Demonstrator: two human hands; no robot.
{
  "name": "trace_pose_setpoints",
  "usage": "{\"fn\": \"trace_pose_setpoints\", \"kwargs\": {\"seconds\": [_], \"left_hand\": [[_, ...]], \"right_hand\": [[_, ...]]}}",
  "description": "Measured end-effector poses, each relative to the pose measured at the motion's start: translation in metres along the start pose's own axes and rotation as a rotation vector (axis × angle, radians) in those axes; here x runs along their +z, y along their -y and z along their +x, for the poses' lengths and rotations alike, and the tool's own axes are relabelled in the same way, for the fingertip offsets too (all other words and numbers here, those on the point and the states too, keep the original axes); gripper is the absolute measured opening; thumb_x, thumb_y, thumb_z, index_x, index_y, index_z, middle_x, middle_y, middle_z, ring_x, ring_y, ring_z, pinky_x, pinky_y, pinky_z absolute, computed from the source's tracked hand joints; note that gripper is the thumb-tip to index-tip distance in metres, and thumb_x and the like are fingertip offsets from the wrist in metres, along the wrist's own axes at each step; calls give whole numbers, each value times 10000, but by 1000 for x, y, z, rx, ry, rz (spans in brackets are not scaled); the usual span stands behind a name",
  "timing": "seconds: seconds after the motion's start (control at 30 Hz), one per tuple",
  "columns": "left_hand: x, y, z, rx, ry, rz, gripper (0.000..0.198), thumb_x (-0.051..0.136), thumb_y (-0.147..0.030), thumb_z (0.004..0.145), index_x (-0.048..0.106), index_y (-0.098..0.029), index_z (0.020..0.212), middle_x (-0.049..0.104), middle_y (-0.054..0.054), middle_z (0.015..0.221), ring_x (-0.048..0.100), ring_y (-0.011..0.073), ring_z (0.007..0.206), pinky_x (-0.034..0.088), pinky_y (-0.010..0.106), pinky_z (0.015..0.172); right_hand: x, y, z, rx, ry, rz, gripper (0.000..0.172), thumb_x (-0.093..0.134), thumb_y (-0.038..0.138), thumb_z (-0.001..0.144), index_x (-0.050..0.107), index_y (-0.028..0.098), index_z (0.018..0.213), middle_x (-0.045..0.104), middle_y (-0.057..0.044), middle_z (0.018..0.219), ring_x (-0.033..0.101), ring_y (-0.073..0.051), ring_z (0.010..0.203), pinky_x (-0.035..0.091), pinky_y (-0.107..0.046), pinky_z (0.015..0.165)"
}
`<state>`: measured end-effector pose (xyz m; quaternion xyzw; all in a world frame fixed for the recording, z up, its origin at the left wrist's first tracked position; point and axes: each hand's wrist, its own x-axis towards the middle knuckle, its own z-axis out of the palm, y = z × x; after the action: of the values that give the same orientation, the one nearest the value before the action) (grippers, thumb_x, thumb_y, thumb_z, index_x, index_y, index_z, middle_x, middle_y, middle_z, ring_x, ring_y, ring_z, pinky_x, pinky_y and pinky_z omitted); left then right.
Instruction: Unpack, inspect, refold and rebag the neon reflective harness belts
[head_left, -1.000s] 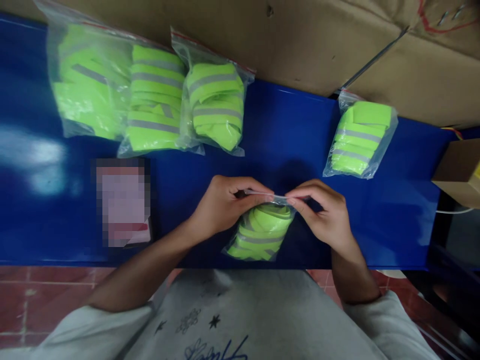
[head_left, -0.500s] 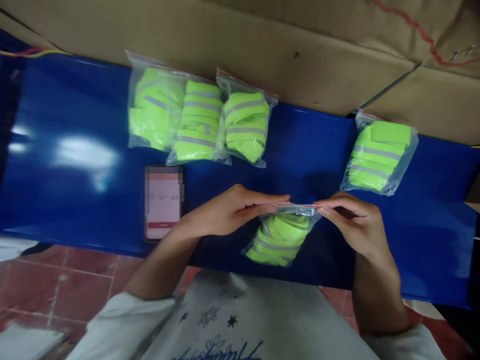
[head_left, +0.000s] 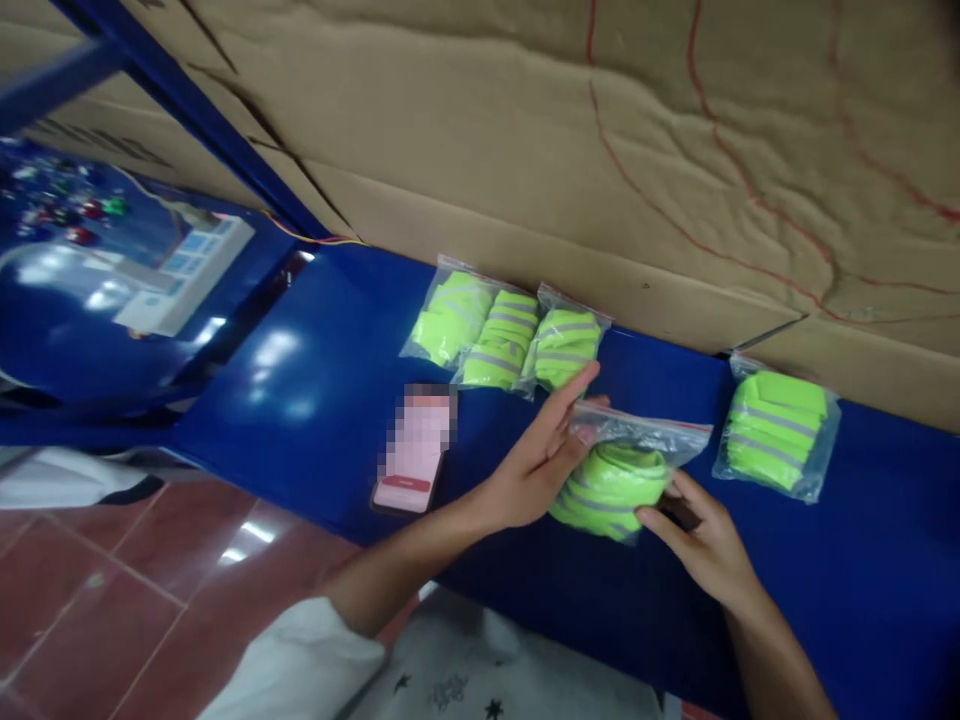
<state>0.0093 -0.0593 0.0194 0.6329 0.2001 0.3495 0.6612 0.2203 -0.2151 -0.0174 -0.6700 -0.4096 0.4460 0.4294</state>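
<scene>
A clear zip bag (head_left: pixel 611 490) with a rolled yellow-green strap and grey stripes inside is held above the blue table (head_left: pixel 300 390). My left hand (head_left: pixel 544 455) grips its upper left corner, thumb on the plastic and index finger stretched out. On the bag's lower right side, my right hand (head_left: pixel 694 525) pinches it between thumb and fingers. The red-lined top edge lies free of my right hand. Behind my left hand lie three similar bags side by side, the nearest one (head_left: pixel 566 345) partly covered by a fingertip. Another such bag (head_left: pixel 780 430) rests at the right.
A phone (head_left: pixel 412 455) lies left of my left forearm. Brown cardboard (head_left: pixel 487 150) stands along the table's back edge. Further left, a white power strip (head_left: pixel 187 270) and small shiny coloured items (head_left: pixel 56 200) sit on another blue surface.
My right hand has left the bag's top edge and moved down to its right side. The bag is raised and its top tilts. The view has swung left, showing the neighbouring surface.
</scene>
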Motion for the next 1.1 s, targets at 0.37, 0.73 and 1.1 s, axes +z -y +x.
{"fn": "trace_pose_setpoints", "kwargs": {"seconds": [0.37,0.73,1.1], "left_hand": [[25,5,-22,356,138,719,578,494,-134,1009,402,-224,1573,279,206,1680,339,336,1562,415,530,1221],[27,13,-23,456,236,875,464,510,-44,952,616,-181,1383,520,214,1511,559,333,1372,531,513,1079],[30,20,-20,348,282,858,386,533,-92,989,636,-207,1343,534,186,1501,580,328,1347,555,518,1056]], "right_hand": [[-12,26,92,-53,-407,-57,685,717,646,845,621,176,1334,769,-94,1062,681,-202,815,590,-346,738],[-57,55,69,-361,-657,-551,546,521,514,1029,529,213,1484,669,-151,1373,684,-252,1153,558,-432,1019],[-91,-4,53,-164,-751,-445,856,777,591,777,485,197,1478,446,-197,1599,426,-348,1501,389,-564,1217]]}}
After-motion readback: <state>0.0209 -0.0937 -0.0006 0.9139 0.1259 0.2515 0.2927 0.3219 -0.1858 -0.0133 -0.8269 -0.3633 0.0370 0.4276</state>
